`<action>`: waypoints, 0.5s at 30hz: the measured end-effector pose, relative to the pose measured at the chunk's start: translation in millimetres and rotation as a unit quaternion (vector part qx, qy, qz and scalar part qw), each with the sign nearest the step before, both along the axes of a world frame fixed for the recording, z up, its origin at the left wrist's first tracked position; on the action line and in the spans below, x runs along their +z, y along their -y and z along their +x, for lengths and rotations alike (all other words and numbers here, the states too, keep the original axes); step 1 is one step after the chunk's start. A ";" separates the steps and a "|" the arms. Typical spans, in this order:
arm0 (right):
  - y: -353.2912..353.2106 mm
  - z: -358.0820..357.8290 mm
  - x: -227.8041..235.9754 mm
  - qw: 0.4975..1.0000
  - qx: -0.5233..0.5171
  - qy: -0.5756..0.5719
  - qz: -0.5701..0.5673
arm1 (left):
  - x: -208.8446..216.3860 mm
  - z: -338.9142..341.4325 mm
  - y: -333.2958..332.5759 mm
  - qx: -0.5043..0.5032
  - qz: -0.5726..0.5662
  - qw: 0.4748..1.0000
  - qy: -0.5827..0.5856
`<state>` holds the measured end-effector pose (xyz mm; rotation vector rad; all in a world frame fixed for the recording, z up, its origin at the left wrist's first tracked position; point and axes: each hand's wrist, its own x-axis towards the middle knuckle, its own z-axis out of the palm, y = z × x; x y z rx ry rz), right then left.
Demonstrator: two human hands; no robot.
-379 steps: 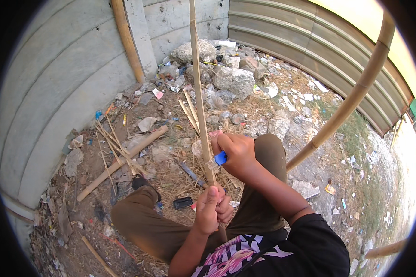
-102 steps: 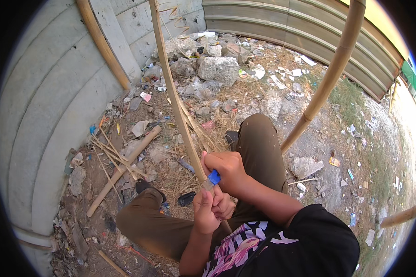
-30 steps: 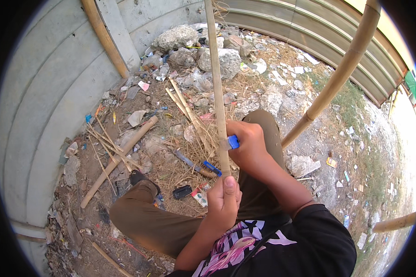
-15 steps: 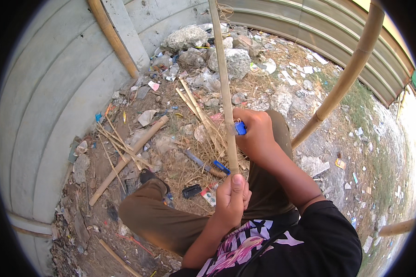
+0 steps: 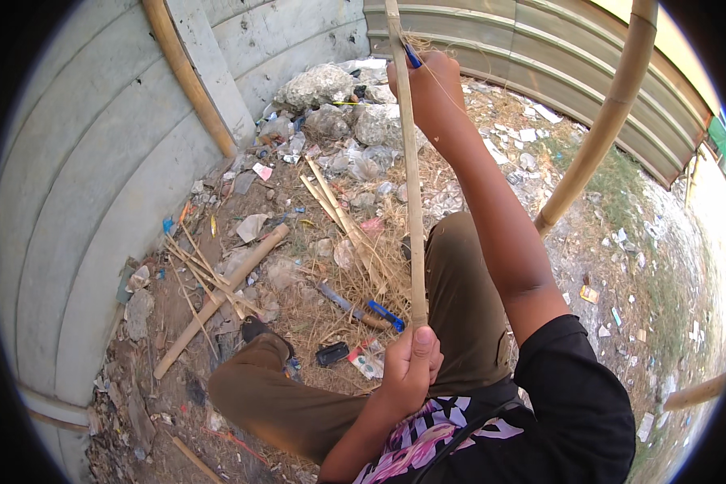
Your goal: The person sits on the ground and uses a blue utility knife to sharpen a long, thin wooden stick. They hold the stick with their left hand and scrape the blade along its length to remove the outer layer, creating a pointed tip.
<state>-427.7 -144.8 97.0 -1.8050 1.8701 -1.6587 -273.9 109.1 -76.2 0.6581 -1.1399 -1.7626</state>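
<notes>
A long, narrow bamboo strip (image 5: pixel 414 202) runs away from me and passes out of view at the top. Around its near end my left hand (image 5: pixel 410 365) is closed, with the thumb lying along it. Far up the strip, my right hand (image 5: pixel 429 89) grips a blue-handled cutter (image 5: pixel 412 56) against its right side. The fingers hide most of the cutter, and its blade does not show clearly. Thin curled shavings (image 5: pixel 421 45) stick out by that hand, and one long fibre trails down along the wrist.
Split bamboo pieces (image 5: pixel 343 218), a bamboo pole (image 5: pixel 218 305), a knife (image 5: pixel 348 304), another blue cutter (image 5: pixel 387 315) and a black case (image 5: pixel 332 353) lie on the littered ground. Rocks (image 5: pixel 323 86) sit by the concrete wall (image 5: pixel 97 161). A thick bamboo post (image 5: pixel 601 129) leans at the right.
My right hand has slid far up the strip with the cutter, and shavings have gathered there. The left hand has kept its hold, dropping slightly nearer to me.
</notes>
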 end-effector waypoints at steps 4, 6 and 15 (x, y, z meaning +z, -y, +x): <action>-29.9 16.7 -37.6 0.999 0.023 -0.039 -0.010 | -1.7 6.0 5.2 0.019 0.014 1.000 -0.010; -63.6 28.4 -66.5 0.995 0.058 -0.080 0.018 | -5.5 9.5 6.7 0.033 0.008 0.999 -0.018; -161.7 43.5 -159.0 0.980 0.153 -0.122 -0.035 | 0.8 18.5 8.8 0.027 0.032 0.999 -0.030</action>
